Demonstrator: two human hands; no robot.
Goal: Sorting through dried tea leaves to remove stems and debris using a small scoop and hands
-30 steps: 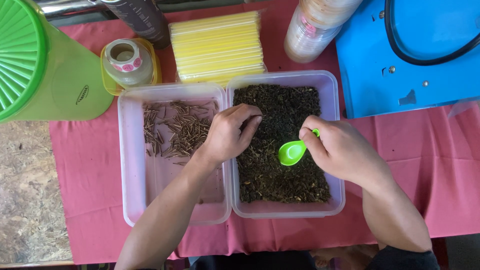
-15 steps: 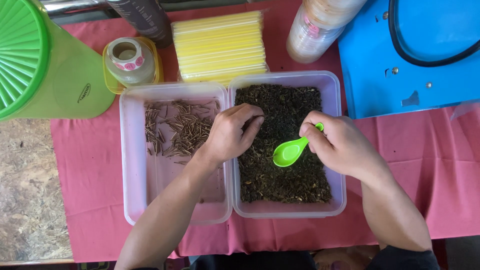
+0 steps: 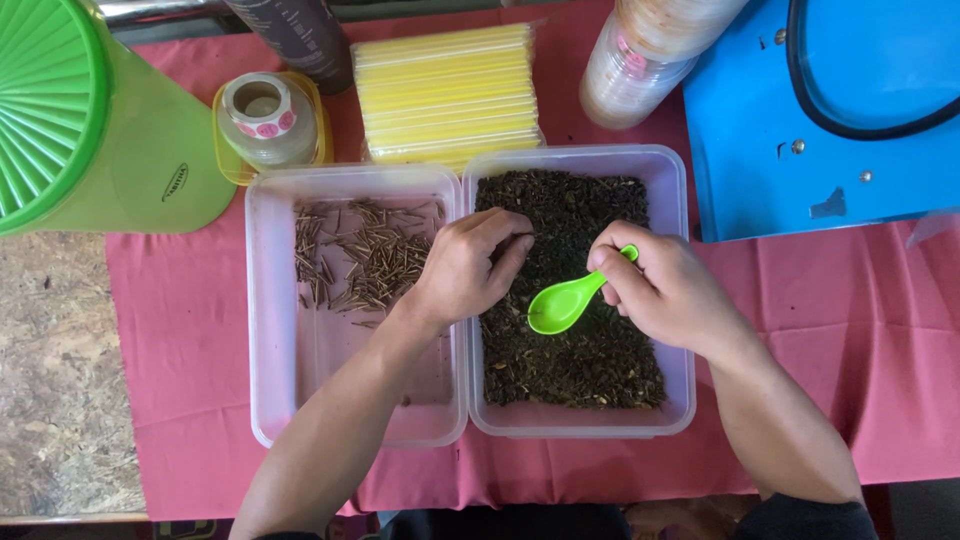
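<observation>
Pink cloth (image 3: 850,340): spread over the tabletop, short of its left edge, where bare rough board (image 3: 50,380) shows.

Blue machine (image 3: 830,110): far right corner of the cloth, black ring on top.

Green jug (image 3: 90,110): far left corner, on its side, ribbed lid toward the camera.

Right tub (image 3: 680,300): clear plastic, middle of the cloth, filled with dark dried leaves (image 3: 580,370). Wall to wall with the left tub.

Left tub (image 3: 270,350): clear plastic, mostly bare; brown stalks (image 3: 360,255) scattered in its far half.

Yellow straws (image 3: 445,90): wrapped bundle, far edge, just behind both tubs.

Stacked cups (image 3: 640,60): far edge, between straws and machine.

Dark bottle (image 3: 295,35): far edge, left of the straws.

Sticker roll (image 3: 262,115): on a yellow lid, just behind the left tub.

Right hand (image 3: 665,290): over the right tub, fingers closed around the handle of the spoon.

Left hand (image 3: 470,265): across the shared tub walls, fingers curled and bunched down into the leaves; whether a stalk is pinched, cannot tell.

Green spoon (image 3: 562,303): bowl low over the middle of the leaves, apparently empty, tilted toward the left hand.

Risks, as judged: leaves flicked over the low wall into the sorted stalks by a brisk stroke of the spoon; leaves carried across with a picked stalk; tubs nudged apart by the forearm resting on the walls.
</observation>
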